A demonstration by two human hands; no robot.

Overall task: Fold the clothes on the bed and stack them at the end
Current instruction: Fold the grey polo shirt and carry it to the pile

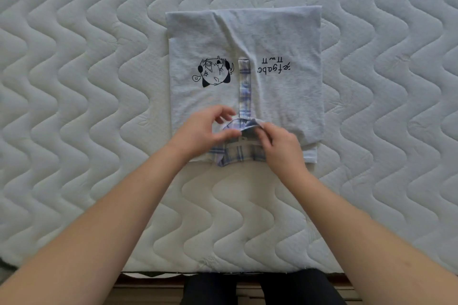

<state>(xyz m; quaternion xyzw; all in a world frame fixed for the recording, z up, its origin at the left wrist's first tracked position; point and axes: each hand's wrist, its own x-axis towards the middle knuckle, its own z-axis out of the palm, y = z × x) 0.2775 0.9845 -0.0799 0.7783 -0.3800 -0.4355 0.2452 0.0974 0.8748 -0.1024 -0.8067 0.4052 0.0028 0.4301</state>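
A light grey shirt (285, 96) lies folded into a rectangle in the middle of the bed, collar end toward me. It has a black cartoon print on the left, upside-down black lettering on the right and a blue plaid placket down its centre. My left hand (200, 132) and my right hand (280, 146) both pinch the blue plaid collar (238, 156) at the near edge of the shirt, the collar's upper edge lifted between them.
The white quilted mattress (99, 82) with a wavy stitch pattern surrounds the shirt on all sides. Its near edge (223, 271) runs across the bottom of the view, with a wooden floor and my dark-clad legs below it.
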